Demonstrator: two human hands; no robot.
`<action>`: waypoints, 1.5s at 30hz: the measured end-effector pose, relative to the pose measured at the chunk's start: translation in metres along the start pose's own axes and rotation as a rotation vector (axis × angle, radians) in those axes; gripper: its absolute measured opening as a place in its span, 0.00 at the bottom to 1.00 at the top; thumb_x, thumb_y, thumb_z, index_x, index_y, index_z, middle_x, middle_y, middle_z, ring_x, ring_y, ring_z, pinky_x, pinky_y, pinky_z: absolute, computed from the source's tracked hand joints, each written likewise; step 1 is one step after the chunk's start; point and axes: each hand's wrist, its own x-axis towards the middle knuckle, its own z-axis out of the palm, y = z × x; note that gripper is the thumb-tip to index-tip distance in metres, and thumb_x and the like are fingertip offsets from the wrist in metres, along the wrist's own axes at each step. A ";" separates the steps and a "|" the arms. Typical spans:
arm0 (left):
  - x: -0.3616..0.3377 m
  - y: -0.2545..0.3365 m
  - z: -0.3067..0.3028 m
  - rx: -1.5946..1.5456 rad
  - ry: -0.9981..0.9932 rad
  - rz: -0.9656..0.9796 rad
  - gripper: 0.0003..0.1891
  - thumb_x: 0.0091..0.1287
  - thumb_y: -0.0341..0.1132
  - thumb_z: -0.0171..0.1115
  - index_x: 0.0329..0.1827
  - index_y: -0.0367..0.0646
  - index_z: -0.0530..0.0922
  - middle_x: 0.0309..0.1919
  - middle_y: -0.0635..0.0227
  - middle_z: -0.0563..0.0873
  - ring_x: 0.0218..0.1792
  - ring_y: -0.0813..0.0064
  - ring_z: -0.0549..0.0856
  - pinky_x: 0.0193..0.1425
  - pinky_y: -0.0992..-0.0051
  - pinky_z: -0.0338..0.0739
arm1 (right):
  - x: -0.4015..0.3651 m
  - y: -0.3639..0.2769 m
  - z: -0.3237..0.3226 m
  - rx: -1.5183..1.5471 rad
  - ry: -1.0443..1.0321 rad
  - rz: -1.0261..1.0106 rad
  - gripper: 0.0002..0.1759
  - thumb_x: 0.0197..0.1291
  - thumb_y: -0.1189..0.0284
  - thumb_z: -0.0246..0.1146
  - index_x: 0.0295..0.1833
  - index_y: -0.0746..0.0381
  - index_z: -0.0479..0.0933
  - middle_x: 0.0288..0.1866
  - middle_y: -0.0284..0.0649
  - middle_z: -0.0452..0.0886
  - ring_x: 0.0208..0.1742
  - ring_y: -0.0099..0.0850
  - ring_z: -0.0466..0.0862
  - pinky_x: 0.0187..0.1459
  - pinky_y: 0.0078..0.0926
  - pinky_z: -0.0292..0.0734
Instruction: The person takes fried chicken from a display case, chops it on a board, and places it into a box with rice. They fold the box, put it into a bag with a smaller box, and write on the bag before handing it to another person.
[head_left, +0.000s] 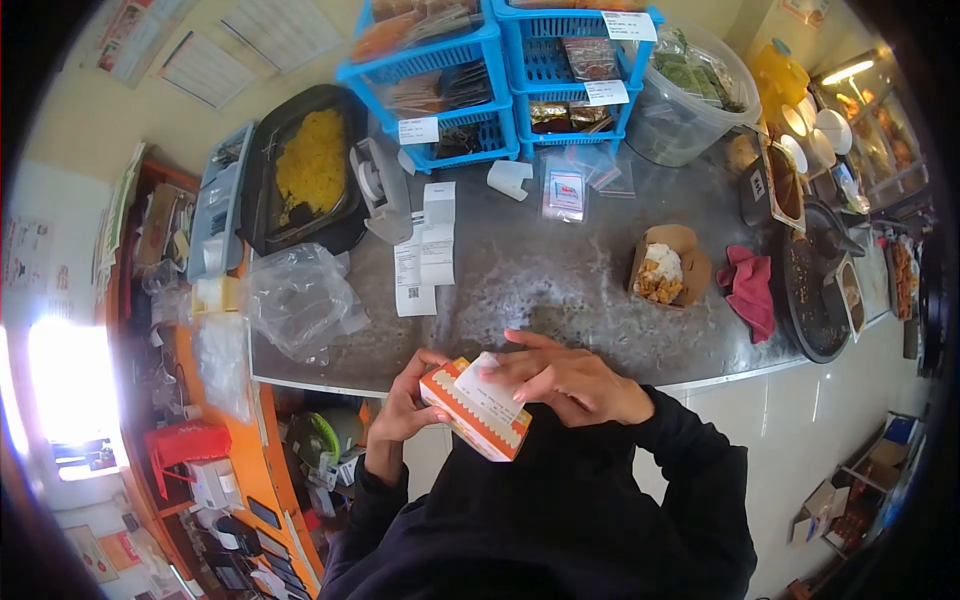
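Note:
Close to my body, just off the table's front edge, my left hand (405, 405) grips an orange and white patterned box (490, 430) by its left end. A white printed label (492, 390) lies against the top of the box. My right hand (570, 380) is over the label, its fingertips touching it and the other fingers spread. Whether those fingertips pinch anything is hard to make out. Beyond my hands, long printed receipts (425, 250) lie on the dark table (540, 290). An open cardboard box with food (662, 275) stands to the right.
Blue basket racks (450, 90) stand at the back. A black tray of yellow food (310, 165) and a clear plastic bag (300, 300) are at the left. A red cloth (748, 292), a dark round tray (810, 300) and a metal container (775, 185) are at the right.

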 end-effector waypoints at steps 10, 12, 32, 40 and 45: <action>-0.011 0.007 0.003 0.059 0.060 0.035 0.35 0.55 0.37 0.79 0.61 0.39 0.66 0.51 0.63 0.82 0.54 0.76 0.80 0.60 0.73 0.74 | -0.012 -0.009 0.021 -0.112 -0.077 0.225 0.23 0.69 0.61 0.51 0.61 0.68 0.67 0.75 0.55 0.62 0.79 0.51 0.55 0.75 0.56 0.43; -0.011 0.007 0.006 0.109 0.070 0.056 0.35 0.56 0.35 0.78 0.61 0.39 0.66 0.51 0.63 0.81 0.55 0.75 0.80 0.61 0.73 0.73 | -0.004 -0.018 0.027 -0.212 0.000 0.302 0.27 0.69 0.63 0.52 0.66 0.69 0.64 0.76 0.56 0.59 0.79 0.51 0.55 0.75 0.55 0.45; 0.117 -0.115 -0.002 0.381 0.622 0.015 0.26 0.67 0.45 0.67 0.57 0.32 0.73 0.47 0.55 0.82 0.50 0.69 0.81 0.53 0.72 0.76 | -0.057 0.008 -0.051 -0.870 0.600 0.747 0.24 0.71 0.57 0.56 0.61 0.65 0.75 0.58 0.45 0.79 0.57 0.35 0.79 0.58 0.32 0.72; 0.207 -0.123 0.011 0.331 0.751 0.042 0.35 0.67 0.51 0.64 0.64 0.29 0.65 0.58 0.41 0.72 0.60 0.46 0.73 0.63 0.56 0.68 | -0.164 0.042 -0.196 0.104 1.280 0.826 0.36 0.74 0.45 0.42 0.71 0.61 0.66 0.70 0.44 0.71 0.68 0.35 0.72 0.68 0.34 0.63; 0.150 -0.128 0.030 0.897 0.755 0.337 0.34 0.66 0.39 0.63 0.71 0.34 0.60 0.64 0.44 0.69 0.65 0.44 0.68 0.71 0.56 0.58 | -0.193 0.079 -0.166 0.368 1.147 0.734 0.40 0.73 0.42 0.39 0.74 0.64 0.62 0.73 0.43 0.68 0.73 0.37 0.67 0.73 0.37 0.59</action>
